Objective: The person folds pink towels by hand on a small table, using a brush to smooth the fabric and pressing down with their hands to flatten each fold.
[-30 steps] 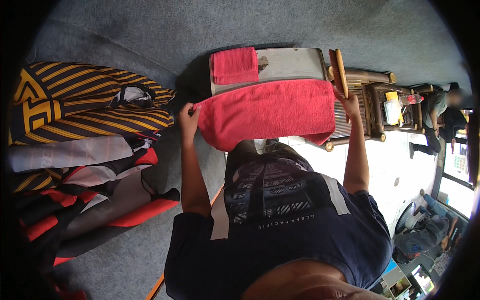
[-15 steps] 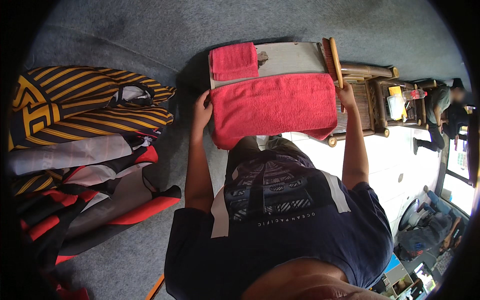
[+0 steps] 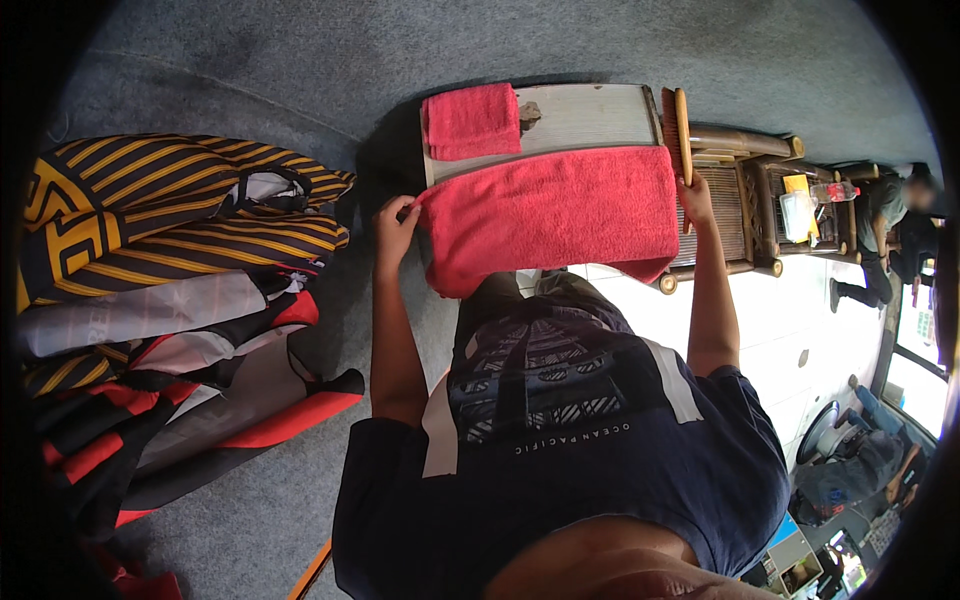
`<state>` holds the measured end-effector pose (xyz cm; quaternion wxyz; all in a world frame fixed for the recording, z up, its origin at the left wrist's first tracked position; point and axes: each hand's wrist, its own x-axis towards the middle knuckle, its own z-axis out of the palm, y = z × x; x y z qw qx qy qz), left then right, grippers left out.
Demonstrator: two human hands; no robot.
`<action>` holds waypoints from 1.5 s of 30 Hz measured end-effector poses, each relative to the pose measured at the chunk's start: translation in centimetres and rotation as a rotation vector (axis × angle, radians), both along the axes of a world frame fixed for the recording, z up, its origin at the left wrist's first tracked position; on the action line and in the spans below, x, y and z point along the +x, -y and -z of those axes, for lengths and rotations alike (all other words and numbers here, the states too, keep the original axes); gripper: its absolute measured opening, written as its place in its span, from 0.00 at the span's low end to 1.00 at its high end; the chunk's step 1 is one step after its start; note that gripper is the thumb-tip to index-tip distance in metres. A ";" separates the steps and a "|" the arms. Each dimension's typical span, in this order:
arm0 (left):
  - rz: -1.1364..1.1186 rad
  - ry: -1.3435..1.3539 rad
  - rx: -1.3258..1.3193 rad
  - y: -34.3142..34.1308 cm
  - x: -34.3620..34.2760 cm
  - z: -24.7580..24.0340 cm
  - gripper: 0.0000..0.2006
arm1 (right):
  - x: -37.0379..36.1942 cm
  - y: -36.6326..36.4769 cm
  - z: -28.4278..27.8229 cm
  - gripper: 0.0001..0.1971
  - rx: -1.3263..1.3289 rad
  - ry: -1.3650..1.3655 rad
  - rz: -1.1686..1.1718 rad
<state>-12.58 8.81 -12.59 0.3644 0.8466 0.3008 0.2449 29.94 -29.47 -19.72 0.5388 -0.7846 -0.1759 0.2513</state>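
My left hand (image 3: pixel 396 230) pinches the large red towel (image 3: pixel 550 215) by its left edge; it drapes over the near edge of the pale surface (image 3: pixel 590 118). My right hand (image 3: pixel 697 202) grips a wooden-backed brush (image 3: pixel 683 125) beside the right edge. A folded red towel (image 3: pixel 470 120) lies at the far left corner. Bamboo furniture (image 3: pixel 722 210) stands beyond the brush.

Grey carpeting (image 3: pixel 300 60) spans the top; bamboo furniture (image 3: pixel 727 205) stands upper right, white floor tiles (image 3: pixel 772 325) below, bright window (image 3: pixel 918 390) far right.
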 end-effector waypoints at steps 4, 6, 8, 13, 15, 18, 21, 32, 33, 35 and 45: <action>-0.002 -0.037 0.087 -0.8 0.0 -1.6 0.05 | 0.3 1.2 -1.0 0.12 -0.020 0.092 0.050; -0.019 -0.037 0.072 -0.8 0.1 -3.2 0.06 | 0.8 2.1 -2.6 0.13 -0.126 0.067 0.113; 0.017 -0.046 0.102 -1.1 0.2 -4.1 0.08 | 1.2 2.1 -4.1 0.12 -0.039 0.101 0.123; 0.045 -0.053 0.187 -2.7 -0.9 -4.5 0.08 | 2.8 3.1 -6.8 0.10 -0.069 0.197 0.037; 0.003 -0.047 0.215 -2.3 -0.9 -5.1 0.07 | 3.6 3.9 -7.1 0.11 -0.163 0.219 -0.001; -0.018 -0.033 0.269 -2.9 -1.1 -5.5 0.05 | 4.1 4.1 -7.8 0.12 -0.213 0.286 -0.009; -0.015 0.010 0.293 -3.9 -0.9 -6.1 0.05 | 5.1 3.9 -8.0 0.12 -0.151 0.308 0.038; -0.089 0.004 0.368 -6.7 0.7 -8.5 0.05 | 8.1 -0.6 -12.6 0.12 -0.301 0.696 0.011; -0.093 0.019 0.368 -6.8 0.9 -8.5 0.05 | 7.8 -0.9 -12.9 0.13 -0.300 0.735 0.026; -0.098 0.047 0.400 -7.0 1.1 -8.8 0.05 | 7.8 -1.2 -13.4 0.13 -0.241 0.770 0.071; -0.184 0.139 0.492 -7.4 2.5 -11.0 0.05 | 7.7 -2.9 -16.9 0.15 -0.189 0.866 0.235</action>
